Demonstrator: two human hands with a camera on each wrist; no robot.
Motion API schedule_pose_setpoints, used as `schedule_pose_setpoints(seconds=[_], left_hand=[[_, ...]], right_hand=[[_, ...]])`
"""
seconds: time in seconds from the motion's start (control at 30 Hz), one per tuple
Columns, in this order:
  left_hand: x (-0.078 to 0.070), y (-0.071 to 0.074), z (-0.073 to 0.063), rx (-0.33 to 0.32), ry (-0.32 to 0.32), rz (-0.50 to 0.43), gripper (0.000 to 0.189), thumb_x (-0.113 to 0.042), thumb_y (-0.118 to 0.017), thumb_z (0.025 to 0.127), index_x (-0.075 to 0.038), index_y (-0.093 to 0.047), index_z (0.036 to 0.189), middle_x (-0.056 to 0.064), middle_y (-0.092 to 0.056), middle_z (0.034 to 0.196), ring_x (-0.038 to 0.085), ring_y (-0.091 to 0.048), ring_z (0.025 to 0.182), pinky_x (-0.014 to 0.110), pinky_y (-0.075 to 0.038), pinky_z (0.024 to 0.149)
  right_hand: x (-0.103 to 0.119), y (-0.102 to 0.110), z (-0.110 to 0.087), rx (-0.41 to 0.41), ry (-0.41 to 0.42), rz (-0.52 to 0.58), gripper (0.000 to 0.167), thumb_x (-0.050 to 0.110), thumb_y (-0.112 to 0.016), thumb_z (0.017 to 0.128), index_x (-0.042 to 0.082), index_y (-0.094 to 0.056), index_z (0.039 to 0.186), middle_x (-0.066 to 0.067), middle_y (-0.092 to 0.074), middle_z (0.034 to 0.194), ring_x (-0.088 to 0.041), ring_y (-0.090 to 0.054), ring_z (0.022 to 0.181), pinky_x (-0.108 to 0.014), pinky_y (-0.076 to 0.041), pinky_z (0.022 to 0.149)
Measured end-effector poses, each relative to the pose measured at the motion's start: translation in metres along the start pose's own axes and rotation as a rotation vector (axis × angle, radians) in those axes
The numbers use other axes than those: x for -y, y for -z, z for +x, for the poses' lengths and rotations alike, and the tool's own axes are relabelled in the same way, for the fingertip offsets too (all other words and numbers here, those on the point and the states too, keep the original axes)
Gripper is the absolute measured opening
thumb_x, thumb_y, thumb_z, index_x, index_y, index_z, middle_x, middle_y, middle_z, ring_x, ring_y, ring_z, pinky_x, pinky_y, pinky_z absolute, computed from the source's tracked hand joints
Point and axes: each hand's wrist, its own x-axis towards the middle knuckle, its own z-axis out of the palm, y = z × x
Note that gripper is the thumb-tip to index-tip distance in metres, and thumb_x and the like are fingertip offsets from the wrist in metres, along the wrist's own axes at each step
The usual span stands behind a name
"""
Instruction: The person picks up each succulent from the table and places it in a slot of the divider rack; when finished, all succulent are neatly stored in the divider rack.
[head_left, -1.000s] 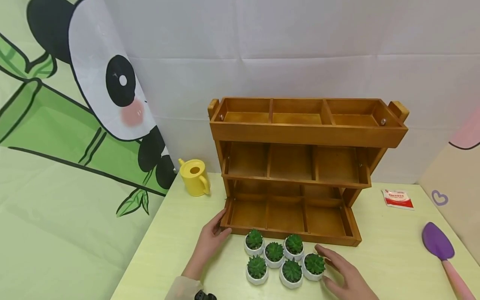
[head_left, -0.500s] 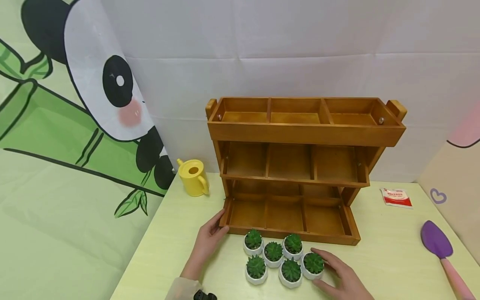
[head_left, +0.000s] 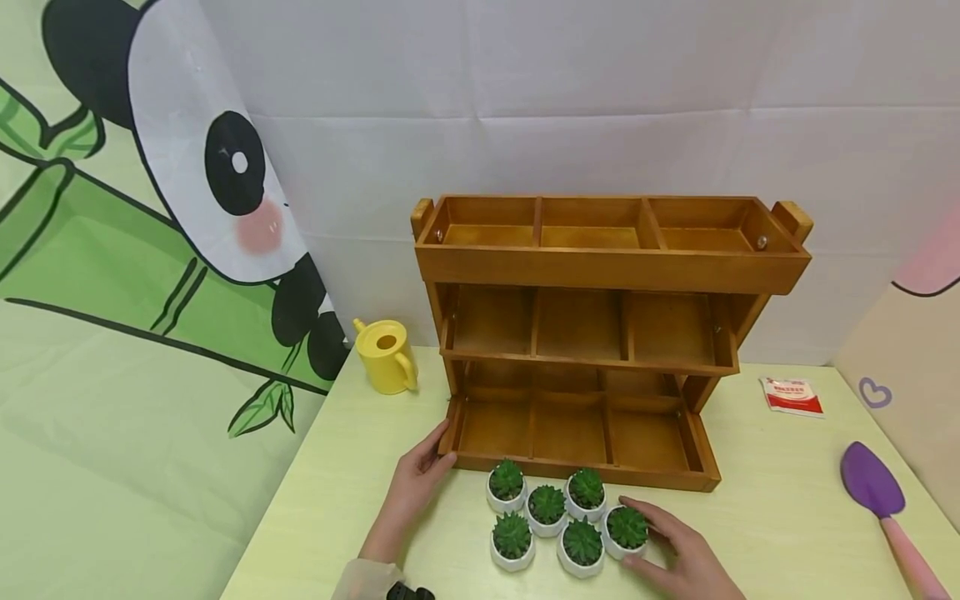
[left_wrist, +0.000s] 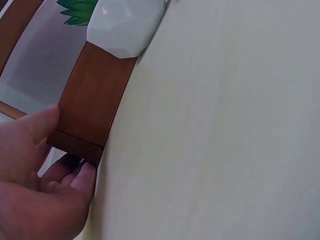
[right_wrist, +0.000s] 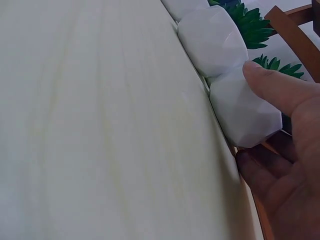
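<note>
A brown three-tier wooden shelf [head_left: 611, 268] stands on the table, each tier split into three compartments. My left hand [head_left: 412, 483] grips the front left corner of its bottom tier, and the left wrist view has the thumb on the front board [left_wrist: 95, 92] with fingers curled at its end. Several succulents in white faceted pots are clustered before the shelf. Around the rightmost potted succulent [head_left: 626, 532] my right hand [head_left: 678, 554] has its thumb and fingers. In the right wrist view the thumb touches that white pot [right_wrist: 245, 110] near the rim, and fingers reach its far side.
A yellow watering can [head_left: 387, 357] stands left of the shelf. To the right lie a red and white packet [head_left: 793, 397] and a purple shovel [head_left: 873, 482] with a pink handle. Behind the table hangs a pale cloth backdrop [head_left: 600, 100].
My right hand has moved slightly left, and its thumb and fingers have closed in on the rightmost potted succulent. The left hand keeps its hold on the shelf corner.
</note>
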Motion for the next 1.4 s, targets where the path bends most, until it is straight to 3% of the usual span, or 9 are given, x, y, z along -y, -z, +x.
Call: schedule_pose_setpoints(seconds=[0.27, 0.5, 0.8, 1.13, 1.4], left_hand=[[0.0025, 0.0022, 0.0011, 0.003, 0.027, 0.032, 0.056, -0.01, -0.068, 0.103, -0.008, -0.05, 0.156, 0.015, -0.044, 0.159, 0.034, -0.038, 0.147, 0.032, -0.039, 0.113], [0.0051, 0.0037, 0.0002, 0.007, 0.075, 0.013, 0.056, -0.012, -0.068, 0.103, -0.013, -0.051, 0.156, 0.01, -0.043, 0.161, 0.029, -0.038, 0.148, 0.036, -0.037, 0.116], [0.0048, 0.003, -0.0003, 0.005, 0.076, -0.015, 0.056, -0.01, -0.068, 0.103, -0.013, -0.051, 0.156, 0.011, -0.043, 0.161, 0.032, -0.039, 0.147, 0.035, -0.038, 0.115], [0.0034, 0.0026, -0.0014, 0.003, 0.09, 0.001, 0.055, -0.014, -0.068, 0.103, -0.016, -0.052, 0.156, 0.009, -0.043, 0.161, 0.032, -0.038, 0.148, 0.038, -0.038, 0.115], [0.0048, 0.0035, -0.0003, 0.011, 0.082, -0.023, 0.055, -0.012, -0.068, 0.104, -0.013, -0.051, 0.156, 0.01, -0.042, 0.161, 0.03, -0.035, 0.15, 0.037, -0.035, 0.116]], right_hand=[[0.0016, -0.0001, 0.0023, -0.005, -0.064, -0.003, 0.072, 0.05, -0.083, 0.087, 0.017, -0.061, 0.147, -0.004, -0.062, 0.144, -0.025, -0.06, 0.129, -0.032, -0.053, 0.103], [0.0004, -0.0017, 0.0013, -0.037, -0.034, 0.007, 0.073, 0.047, -0.086, 0.085, 0.012, -0.064, 0.144, -0.004, -0.066, 0.14, -0.016, -0.062, 0.126, -0.025, -0.054, 0.1], [-0.0044, -0.0029, 0.0035, -0.038, -0.109, 0.106, 0.072, 0.044, -0.089, 0.082, 0.01, -0.066, 0.14, -0.011, -0.067, 0.138, -0.016, -0.063, 0.124, -0.021, -0.053, 0.098], [-0.0036, -0.001, 0.0056, -0.02, -0.205, 0.23, 0.076, 0.038, -0.094, 0.077, 0.004, -0.067, 0.139, -0.017, -0.066, 0.138, -0.016, -0.063, 0.122, -0.028, -0.056, 0.097], [-0.0012, 0.0007, 0.0056, -0.024, -0.235, 0.24, 0.075, 0.038, -0.095, 0.076, 0.005, -0.068, 0.138, -0.018, -0.066, 0.137, -0.03, -0.064, 0.125, -0.028, -0.057, 0.095]])
